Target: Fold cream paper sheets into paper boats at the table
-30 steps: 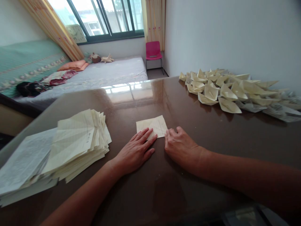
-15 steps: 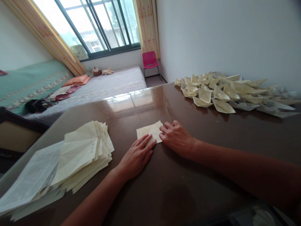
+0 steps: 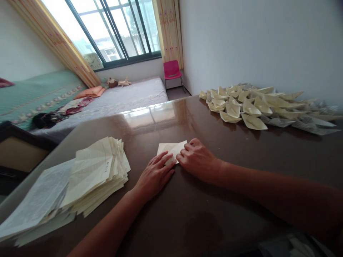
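Observation:
A small folded sheet of cream paper (image 3: 169, 147) lies on the brown table in front of me. My left hand (image 3: 156, 174) rests over its lower left part, fingers stretched out and pressing it flat. At the paper's right side is my right hand (image 3: 197, 159), its fingers curled in and closed at the edge. The fingertips partly hide the lower part of the sheet.
To the left sits a stack of loose cream sheets (image 3: 91, 175) beside grey printed sheets (image 3: 37, 200). Many folded paper boats (image 3: 252, 107) cover the table's far right by the wall. Beyond the glossy table (image 3: 160, 121) are a bed (image 3: 139, 91) and a pink chair (image 3: 172, 70).
My right hand has slid slightly left across the paper, toward my left hand. The left hand stays nearly in place. The view has tilted a little.

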`<state>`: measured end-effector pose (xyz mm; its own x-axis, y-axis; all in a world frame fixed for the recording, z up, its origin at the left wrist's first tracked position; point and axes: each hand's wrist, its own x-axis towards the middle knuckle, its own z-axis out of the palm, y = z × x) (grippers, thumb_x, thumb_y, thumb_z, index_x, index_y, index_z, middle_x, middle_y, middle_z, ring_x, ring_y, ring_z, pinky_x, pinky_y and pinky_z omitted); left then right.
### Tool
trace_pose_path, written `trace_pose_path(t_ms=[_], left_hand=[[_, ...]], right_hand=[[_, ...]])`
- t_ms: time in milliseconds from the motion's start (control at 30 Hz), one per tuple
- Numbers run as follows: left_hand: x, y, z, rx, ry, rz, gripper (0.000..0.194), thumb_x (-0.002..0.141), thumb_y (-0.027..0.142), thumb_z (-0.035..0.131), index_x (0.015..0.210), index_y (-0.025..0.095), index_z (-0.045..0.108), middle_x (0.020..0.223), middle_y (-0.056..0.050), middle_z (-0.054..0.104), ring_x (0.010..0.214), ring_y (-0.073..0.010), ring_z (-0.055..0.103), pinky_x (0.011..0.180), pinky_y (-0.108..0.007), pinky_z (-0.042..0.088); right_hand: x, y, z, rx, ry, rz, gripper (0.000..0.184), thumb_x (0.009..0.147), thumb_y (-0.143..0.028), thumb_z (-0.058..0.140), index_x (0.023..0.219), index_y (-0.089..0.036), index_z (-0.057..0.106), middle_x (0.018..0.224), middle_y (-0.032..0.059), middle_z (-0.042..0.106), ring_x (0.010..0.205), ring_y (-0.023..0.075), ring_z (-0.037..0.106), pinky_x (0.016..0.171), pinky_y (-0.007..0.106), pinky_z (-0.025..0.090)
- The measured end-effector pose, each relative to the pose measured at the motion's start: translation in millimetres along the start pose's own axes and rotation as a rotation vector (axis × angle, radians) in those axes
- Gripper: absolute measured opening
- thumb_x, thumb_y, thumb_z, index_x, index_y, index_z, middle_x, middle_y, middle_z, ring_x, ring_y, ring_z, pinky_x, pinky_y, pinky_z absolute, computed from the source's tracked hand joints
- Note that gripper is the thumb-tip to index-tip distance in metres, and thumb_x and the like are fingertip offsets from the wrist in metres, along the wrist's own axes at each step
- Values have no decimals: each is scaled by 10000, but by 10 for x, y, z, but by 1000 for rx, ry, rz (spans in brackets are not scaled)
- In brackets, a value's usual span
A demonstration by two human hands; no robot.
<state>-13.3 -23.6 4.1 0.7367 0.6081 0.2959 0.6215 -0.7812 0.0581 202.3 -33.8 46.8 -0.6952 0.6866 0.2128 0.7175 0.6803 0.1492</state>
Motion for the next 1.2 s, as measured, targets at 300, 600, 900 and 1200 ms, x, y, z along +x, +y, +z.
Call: trace_pose_path(t_ms=[300, 600, 900, 1200], left_hand=[[-45, 16, -38, -40, 95, -63, 247, 940, 251, 451, 979, 238, 695, 910, -53, 612, 836, -153, 525, 704, -249, 501], [-36, -16, -55, -191, 3, -8, 301, 950, 243, 434, 1160, 253, 649, 1051, -57, 656, 985, -178, 562, 852, -307, 517], [-120, -98, -199, -361, -70, 2, 269, 954, 242, 440, 1065, 219, 684, 1111, -30, 685, 1106, -176, 555, 1007, -327, 468], [-132, -117, -192, -350, -72, 0, 277, 941, 245, 450, 1130, 209, 649, 1180, -46, 652, 1117, -183, 558, 1045, -336, 426]], right_hand=[[-24, -114, -52, 193, 29, -138, 206, 881, -229, 513, 1072, -162, 552, 987, 87, 642, 931, 226, 542, 871, 410, 340], [-10, 442, -75, 556, -271, -138, 223, 842, -177, 520, 989, -212, 684, 911, 41, 685, 877, 167, 588, 782, 270, 394], [95, 614, 374, 1111, -252, 204, 413, 865, -512, 492, 854, -124, 631, 658, -23, 527, 597, 102, 438, 534, 207, 343], [150, 399, 492, 606, -2, 429, 250, 859, -423, 508, 827, -191, 597, 570, -33, 528, 523, 120, 465, 525, 235, 297]])
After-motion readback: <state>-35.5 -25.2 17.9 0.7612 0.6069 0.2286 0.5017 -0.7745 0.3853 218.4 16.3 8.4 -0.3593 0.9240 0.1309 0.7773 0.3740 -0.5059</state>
